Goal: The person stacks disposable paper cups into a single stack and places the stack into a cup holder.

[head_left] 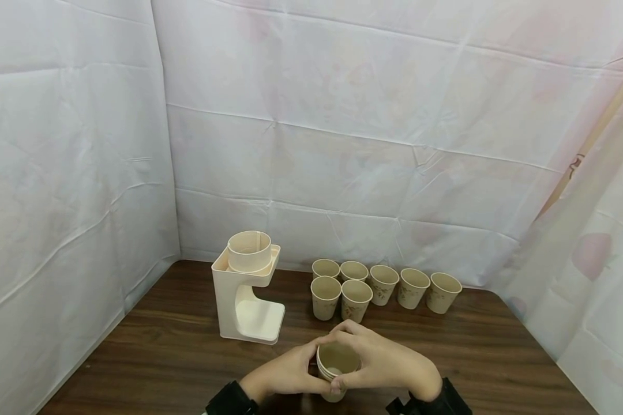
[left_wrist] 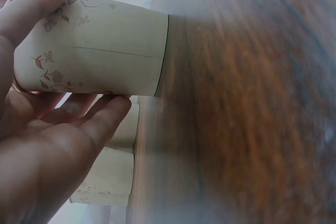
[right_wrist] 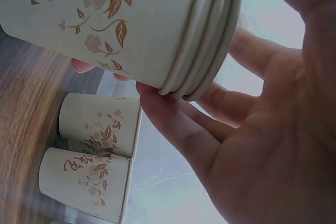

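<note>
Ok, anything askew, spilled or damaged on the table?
Nothing stands out. The cup stack held between the left hand and right hand nests neatly, the cups behind it stand upright, and so does the white stand. No spill or damage visible.

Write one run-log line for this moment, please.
cup stack: mouth up; left hand: holds stack; right hand: same; seven cups: upright behind stack; stand: left of cups

On the table (head_left: pixel 161 346), a stand (head_left: pixel 228 308) is resting left of seven cups (head_left: pixel 412 291), two of these sitting before a row of five; behind, a curtain (head_left: pixel 342 144) is hanging; in front, the hands (head_left: pixel 379 360) are flanking a cup stack (head_left: pixel 338 361).
</note>
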